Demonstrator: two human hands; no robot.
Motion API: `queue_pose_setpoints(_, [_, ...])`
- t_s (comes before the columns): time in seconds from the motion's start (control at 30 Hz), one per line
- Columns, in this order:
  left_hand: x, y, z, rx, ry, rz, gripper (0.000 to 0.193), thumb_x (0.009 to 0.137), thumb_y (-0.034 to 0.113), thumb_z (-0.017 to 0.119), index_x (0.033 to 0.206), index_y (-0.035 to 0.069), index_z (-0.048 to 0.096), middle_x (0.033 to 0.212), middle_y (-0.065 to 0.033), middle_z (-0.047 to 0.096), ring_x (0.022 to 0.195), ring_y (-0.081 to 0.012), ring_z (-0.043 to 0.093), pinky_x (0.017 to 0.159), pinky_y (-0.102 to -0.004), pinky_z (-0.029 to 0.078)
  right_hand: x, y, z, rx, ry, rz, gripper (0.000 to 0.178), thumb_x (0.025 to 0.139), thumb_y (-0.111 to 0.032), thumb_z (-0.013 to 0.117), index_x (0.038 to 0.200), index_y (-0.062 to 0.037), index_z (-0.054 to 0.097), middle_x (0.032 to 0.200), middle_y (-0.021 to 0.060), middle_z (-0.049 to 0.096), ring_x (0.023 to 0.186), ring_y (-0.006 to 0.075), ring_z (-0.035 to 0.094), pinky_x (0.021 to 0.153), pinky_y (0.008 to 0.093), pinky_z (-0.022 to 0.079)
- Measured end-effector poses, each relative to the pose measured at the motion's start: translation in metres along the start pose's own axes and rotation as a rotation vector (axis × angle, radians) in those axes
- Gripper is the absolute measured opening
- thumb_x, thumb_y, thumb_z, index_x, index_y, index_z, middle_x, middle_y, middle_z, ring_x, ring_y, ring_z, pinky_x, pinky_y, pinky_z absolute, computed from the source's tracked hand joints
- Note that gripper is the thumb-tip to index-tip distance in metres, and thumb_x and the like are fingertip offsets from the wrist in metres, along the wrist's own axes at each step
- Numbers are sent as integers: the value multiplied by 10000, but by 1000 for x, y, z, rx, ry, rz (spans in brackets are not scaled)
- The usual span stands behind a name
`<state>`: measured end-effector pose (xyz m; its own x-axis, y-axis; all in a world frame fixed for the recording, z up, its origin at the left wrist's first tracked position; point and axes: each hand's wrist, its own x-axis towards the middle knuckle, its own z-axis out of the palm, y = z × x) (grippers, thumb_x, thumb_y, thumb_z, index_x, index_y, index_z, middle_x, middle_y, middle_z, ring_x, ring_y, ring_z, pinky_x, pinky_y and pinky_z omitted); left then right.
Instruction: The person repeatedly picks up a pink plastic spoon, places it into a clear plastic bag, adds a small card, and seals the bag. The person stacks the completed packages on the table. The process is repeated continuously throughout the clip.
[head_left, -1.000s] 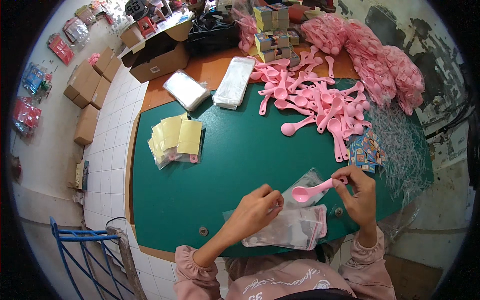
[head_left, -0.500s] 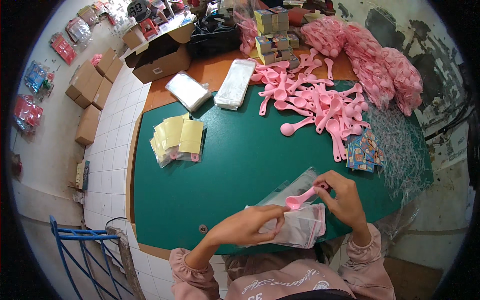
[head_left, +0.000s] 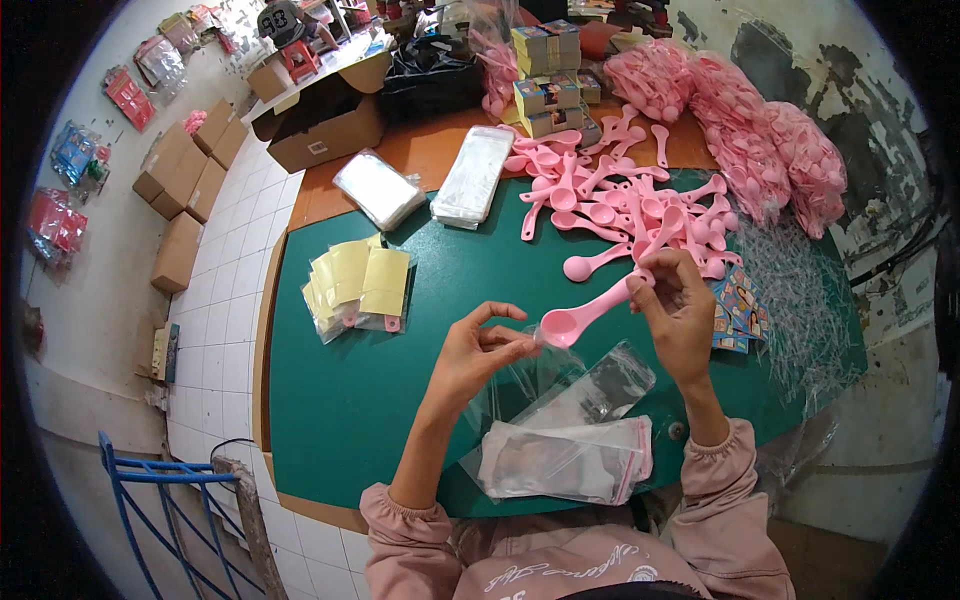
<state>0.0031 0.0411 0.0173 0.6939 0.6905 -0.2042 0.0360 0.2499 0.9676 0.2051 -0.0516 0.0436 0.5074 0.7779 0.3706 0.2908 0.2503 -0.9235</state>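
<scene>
My right hand [head_left: 680, 318] is closed around the handle end of a pink measuring spoon [head_left: 596, 308], held above the green table with its bowl pointing left. Just beside the bowl, my left hand [head_left: 470, 352] pinches the top of a clear plastic bag [head_left: 530, 378] between thumb and fingers. The bag hangs down from that hand; whether the bowl is inside its mouth I cannot tell. Below both hands, a stack of flat clear bags [head_left: 565, 462] lies near the table's front edge, with another loose bag [head_left: 608, 385] behind it.
Loose pink spoons [head_left: 640, 205] form a heap at the back right, beside blue printed cards [head_left: 740, 308] and clear plastic shreds [head_left: 800, 300]. Packed bags with yellow cards [head_left: 350, 280] lie left. Behind are two bag stacks [head_left: 470, 175], an open carton [head_left: 325, 125] and bagged spoons [head_left: 740, 130].
Both hands have risen away from the bag stack toward the table's middle. My left hand, earlier empty over the stack, now grips a clear bag; the right carried the spoon up.
</scene>
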Motion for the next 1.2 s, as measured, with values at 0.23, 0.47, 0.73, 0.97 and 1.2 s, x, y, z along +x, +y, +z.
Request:
queue_pose_setpoints(0.23, [6,0,-3,39,-28,-42,353,817,146,613,1120,-4,515,865,-88,656,792,-128,623,687,-210,467,1,6,4,-22,37,20,164,803,-47,609,929,9,520,774,39,562,656,72,544,591,205,471])
queue_pose_setpoints(0.47, [7,-7,5,-41,-142,34,333,855,155,567,1132,-24,516,950,-95,627,813,-101,594,708,-222,463,-1,-3,12,-1,-135,87,205,793,-27,605,965,-1,499,776,42,566,681,77,554,587,205,461])
queue_pose_setpoints(0.73, [8,-5,4,-42,-169,-39,274,861,130,541,1074,-42,546,935,-90,628,842,-153,617,740,-260,494,3,-2,2,28,122,-41,193,797,-27,610,912,-26,456,756,35,561,654,74,545,577,195,447])
queue_pose_setpoints(0.97, [5,1,10,-40,-84,4,281,854,127,551,1076,-45,549,910,-91,635,837,-138,613,736,-244,484,2,-8,3,-42,89,-66,205,786,-39,635,879,-26,453,746,35,557,657,76,544,593,199,451])
queue_pose_setpoints(1.2, [10,-8,6,22,-138,12,299,870,160,536,1096,-36,544,938,-68,630,826,-128,607,746,-246,480,2,-12,7,-94,-17,-50,197,781,-35,638,857,-23,457,758,41,568,673,79,551,621,206,462])
